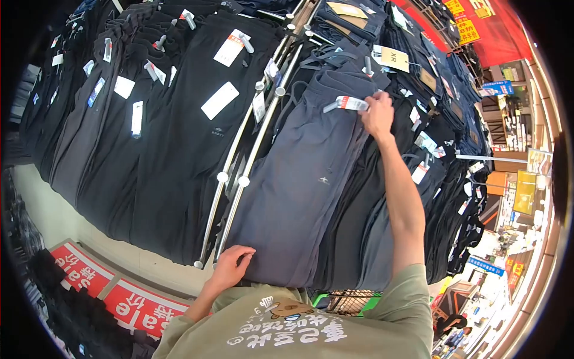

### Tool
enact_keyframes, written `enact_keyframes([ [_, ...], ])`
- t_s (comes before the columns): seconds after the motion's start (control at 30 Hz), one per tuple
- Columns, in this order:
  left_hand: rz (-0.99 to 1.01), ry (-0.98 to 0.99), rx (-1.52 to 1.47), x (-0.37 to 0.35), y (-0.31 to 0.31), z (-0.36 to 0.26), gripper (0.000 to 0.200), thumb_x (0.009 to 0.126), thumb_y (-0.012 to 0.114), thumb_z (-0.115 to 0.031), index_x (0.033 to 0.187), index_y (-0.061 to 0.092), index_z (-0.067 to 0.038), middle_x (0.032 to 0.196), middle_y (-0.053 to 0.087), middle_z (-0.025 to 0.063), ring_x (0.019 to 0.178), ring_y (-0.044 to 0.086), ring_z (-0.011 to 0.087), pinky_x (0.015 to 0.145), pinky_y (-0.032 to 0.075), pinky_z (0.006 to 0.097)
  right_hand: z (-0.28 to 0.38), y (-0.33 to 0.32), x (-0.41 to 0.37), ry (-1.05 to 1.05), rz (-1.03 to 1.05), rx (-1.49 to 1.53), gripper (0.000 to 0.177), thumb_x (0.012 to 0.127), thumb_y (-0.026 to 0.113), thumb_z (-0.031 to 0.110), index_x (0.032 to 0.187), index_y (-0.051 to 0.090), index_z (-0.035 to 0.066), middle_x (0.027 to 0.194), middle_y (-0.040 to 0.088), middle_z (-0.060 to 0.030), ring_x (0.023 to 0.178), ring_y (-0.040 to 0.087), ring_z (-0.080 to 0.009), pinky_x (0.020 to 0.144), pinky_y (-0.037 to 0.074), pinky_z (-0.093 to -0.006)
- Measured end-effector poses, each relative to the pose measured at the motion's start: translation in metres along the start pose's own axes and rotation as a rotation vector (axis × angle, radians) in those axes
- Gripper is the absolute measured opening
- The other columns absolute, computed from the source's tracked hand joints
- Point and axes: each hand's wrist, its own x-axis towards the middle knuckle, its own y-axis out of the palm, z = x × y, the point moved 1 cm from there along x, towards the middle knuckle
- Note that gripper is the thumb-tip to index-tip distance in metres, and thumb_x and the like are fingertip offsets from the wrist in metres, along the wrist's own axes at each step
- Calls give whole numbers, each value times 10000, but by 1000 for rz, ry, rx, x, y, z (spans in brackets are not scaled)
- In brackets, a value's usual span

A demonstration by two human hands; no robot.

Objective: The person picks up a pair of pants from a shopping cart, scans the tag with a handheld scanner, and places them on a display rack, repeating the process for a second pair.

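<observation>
Grey-blue trousers (293, 173) hang in front of me, with drawstrings at the waist and a small light logo on one leg. My right hand (378, 115) is closed at their upper right edge, its fingertips on the end of a white and red price tag (351, 103). A clear plastic clip joins the tag to the waistband. Low on the left, my left hand (232, 266) is loosely curved beside the trouser legs, a gap between thumb and fingers. Nothing shows in it.
Black trousers (179, 143) with white tags hang to the left, past upright metal rails (245, 170). Dark jeans (439, 78) line the upper right. Red sale signs (140, 305) sit low on the left. Part of a cart (347, 301) shows near my body.
</observation>
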Motion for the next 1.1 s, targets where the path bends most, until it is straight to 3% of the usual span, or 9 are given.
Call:
enact_keyframes([
  [0.2,-72,-19,12,1,2,-6,136,861,591,-19,985,646,-17,898,656,131,816,635,285,726,496,351,-16,6,33,-168,49,193,283,655,754,111,923,669,74,1370,439,-198,1204,464,-384,953,424,-453],
  [0.37,-107,76,31,3,-4,-11,132,874,591,-22,987,656,-6,924,675,120,847,662,219,721,506,300,41,0,-18,-269,-73,382,198,660,659,3,812,533,17,939,515,-186,910,528,-391,815,436,-462],
  [0.5,-119,100,-117,27,-16,-9,180,857,594,19,1034,626,4,1022,654,78,881,625,139,784,500,273,104,-30,-114,-399,156,545,192,704,647,24,839,510,26,960,497,-181,881,553,-392,756,468,-446],
  [0.73,-77,457,64,72,-67,-71,874,692,810,-334,1398,389,-36,1469,377,130,1358,360,252,1123,267,361,139,-138,-217,-468,359,1359,182,764,674,53,787,495,28,815,527,-86,843,544,-190,730,430,-320],
  [0.8,427,326,-385,89,-53,-60,774,784,726,-413,1377,427,-15,1429,435,150,1319,418,279,1111,305,376,133,-125,-238,39,374,1555,183,805,663,40,800,481,52,826,536,0,797,512,-103,728,418,-261],
  [0.87,272,-345,-1181,72,-21,-6,691,857,643,-442,1359,458,-5,1362,509,149,1246,498,281,1077,367,381,146,-100,-257,403,206,1840,152,867,612,18,817,477,67,821,542,11,763,512,-70,708,424,-237],
  [0.9,505,-335,-1460,65,-10,-6,659,887,611,-445,1357,461,-9,1329,540,138,1198,541,266,1038,419,378,154,-99,-267,593,169,1951,137,904,582,16,831,482,74,812,550,9,738,524,-60,675,443,-238],
  [1.0,241,-464,-1068,42,25,12,625,900,607,-400,1357,453,-3,1317,542,145,1210,531,258,1035,426,382,154,-61,-315,823,53,1880,66,918,582,69,899,519,63,867,573,-13,705,543,-77,622,463,-258],
  [1.1,115,-467,-752,24,55,-11,507,897,636,-235,1306,487,25,1253,580,104,1129,559,186,1003,433,339,154,-46,-339,541,152,1228,280,889,637,177,1114,586,18,1092,555,-136,910,592,-204,802,486,-354],
])
